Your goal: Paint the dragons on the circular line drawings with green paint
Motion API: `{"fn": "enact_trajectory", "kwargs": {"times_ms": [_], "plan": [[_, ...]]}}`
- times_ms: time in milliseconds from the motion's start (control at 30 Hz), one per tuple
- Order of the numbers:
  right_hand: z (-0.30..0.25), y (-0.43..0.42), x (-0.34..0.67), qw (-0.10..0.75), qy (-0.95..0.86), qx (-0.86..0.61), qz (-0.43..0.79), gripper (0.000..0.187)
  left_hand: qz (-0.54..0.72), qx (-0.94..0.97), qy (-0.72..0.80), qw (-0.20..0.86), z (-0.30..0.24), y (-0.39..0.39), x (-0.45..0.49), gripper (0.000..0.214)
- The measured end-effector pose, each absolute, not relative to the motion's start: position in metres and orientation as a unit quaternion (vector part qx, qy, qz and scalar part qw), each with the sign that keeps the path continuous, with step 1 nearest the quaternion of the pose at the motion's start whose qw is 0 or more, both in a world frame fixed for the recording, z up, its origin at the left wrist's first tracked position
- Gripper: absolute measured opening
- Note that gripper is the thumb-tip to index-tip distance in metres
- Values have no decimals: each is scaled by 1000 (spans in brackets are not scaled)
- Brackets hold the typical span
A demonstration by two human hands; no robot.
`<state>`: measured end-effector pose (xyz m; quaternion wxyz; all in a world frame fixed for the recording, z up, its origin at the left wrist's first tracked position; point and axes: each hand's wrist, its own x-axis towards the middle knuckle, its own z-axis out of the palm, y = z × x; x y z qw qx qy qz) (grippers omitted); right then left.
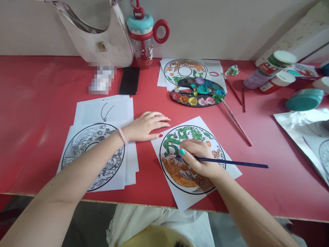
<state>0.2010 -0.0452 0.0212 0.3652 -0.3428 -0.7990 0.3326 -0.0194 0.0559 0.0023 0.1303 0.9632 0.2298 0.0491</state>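
Observation:
My right hand (197, 156) is closed around a dark blue paintbrush (236, 163), its tip touching the paper near the green dragon's lower left foot. Beneath it lies a tilted sheet (185, 202) with a round line drawing, showing a green dragon (172, 141) above and an orange bird (177, 173) below. My left hand (147, 127) rests flat on the red table, fingers spread, close to the sheet's upper left corner. It holds nothing. Under my left forearm is a stack of unpainted printed drawings (118, 181).
A paint palette (189, 98) with a pink-handled brush (238, 123) lies beyond the sheet. Paint bottles (279, 61) and two thin brushes are at right. A phone (129, 80), white handbag (113, 48) and red-handled cup (142, 51) stand or lie along the back.

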Motion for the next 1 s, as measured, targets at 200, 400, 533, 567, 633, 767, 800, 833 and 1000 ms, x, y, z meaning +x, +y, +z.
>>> {"fn": "enact_trajectory", "kwargs": {"times_ms": [200,400,533,567,633,767,800,833,1000], "plan": [[22,-44,200,366,-801,-335,336,35,48,963,231,132,2,56,-19,45],[22,-46,201,365,-794,-341,346,35,48,963,231,130,2,56,-20,46],[22,-46,202,362,-791,-349,348,36,43,963,232,131,2,56,-20,46],[22,-46,202,364,-790,-349,348,36,43,963,232,131,2,56,-20,46],[23,-46,202,369,-787,-351,348,37,45,963,233,130,2,56,-20,46],[23,-47,203,381,-780,-358,343,38,46,963,232,132,2,56,-20,46],[23,-47,203,384,-779,-360,341,38,46,962,232,133,2,56,-20,46],[23,-47,203,385,-778,-362,340,38,46,962,232,135,2,56,-20,46],[23,-46,202,365,-788,-360,342,36,49,962,230,139,3,56,-20,46]]}}
